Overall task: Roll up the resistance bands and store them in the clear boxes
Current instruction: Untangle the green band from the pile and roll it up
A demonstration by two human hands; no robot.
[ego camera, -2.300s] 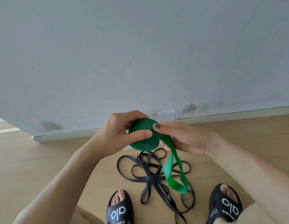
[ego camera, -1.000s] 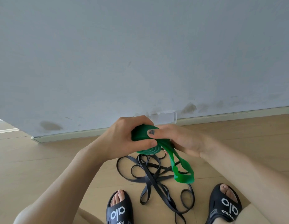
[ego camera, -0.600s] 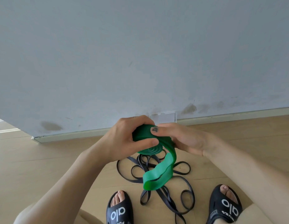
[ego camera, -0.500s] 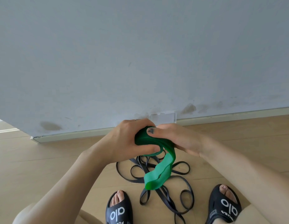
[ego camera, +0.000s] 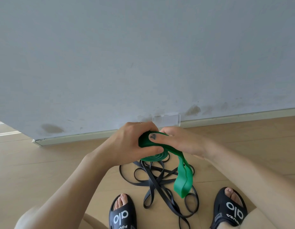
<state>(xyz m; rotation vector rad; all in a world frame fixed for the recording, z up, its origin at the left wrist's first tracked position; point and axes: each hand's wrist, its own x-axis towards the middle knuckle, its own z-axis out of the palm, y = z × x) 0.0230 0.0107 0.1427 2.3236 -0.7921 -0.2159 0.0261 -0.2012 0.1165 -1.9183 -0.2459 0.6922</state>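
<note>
A green resistance band (ego camera: 183, 180) is partly wound into a flat coil between both hands, and its loose looped tail hangs down to the right. My left hand (ego camera: 127, 144) grips the coil, thumb across its lower edge. My right hand (ego camera: 178, 141) holds the coil from the right, its thumb pressed on the top wrap. A tangle of thin black bands (ego camera: 153, 179) lies on the floor below. A clear box (ego camera: 166, 119) stands against the wall behind my hands, mostly hidden by them.
A grey wall with a white skirting board (ego camera: 77, 138) runs across the back. The floor (ego camera: 44, 171) is light wood. My feet in black slides (ego camera: 123, 214) (ego camera: 229, 209) stand either side of the black bands.
The hanging green tail has grown shorter as more band is wound on, and it swung from the middle to the right. Both hands stay on the coil and have sunk slightly.
</note>
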